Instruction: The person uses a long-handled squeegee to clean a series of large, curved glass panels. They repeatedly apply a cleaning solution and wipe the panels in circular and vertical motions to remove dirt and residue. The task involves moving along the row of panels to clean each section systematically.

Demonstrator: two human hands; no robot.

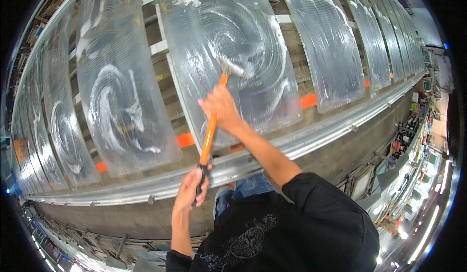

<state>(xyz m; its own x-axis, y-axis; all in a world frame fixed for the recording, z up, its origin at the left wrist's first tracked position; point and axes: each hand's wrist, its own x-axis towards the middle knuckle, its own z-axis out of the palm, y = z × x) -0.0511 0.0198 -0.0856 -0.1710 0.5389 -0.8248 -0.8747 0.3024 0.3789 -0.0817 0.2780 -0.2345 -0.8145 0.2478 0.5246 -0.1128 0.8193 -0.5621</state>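
Both hands hold one long-handled brush (209, 138) with an orange shaft and a black end grip. My left hand (191, 188) is closed round the black grip, low and near my body. Farther up, my right hand (221, 109) wraps round the orange shaft. The brush's pale head rests on a large clear ribbed panel (194, 84), partly lost in the white suds, so its shape is hard to make out. Curved streaks of foam (233, 67) swirl over the wet panel around the head.
More wet, sudsy panels lie in a row on both sides, such as the left panel (116, 121) and right panel (326, 53). A metal rail (228, 167) runs along the near edge. Orange strips (308, 101) show between panels. Shelves with assorted items (399, 143) stand at the right.
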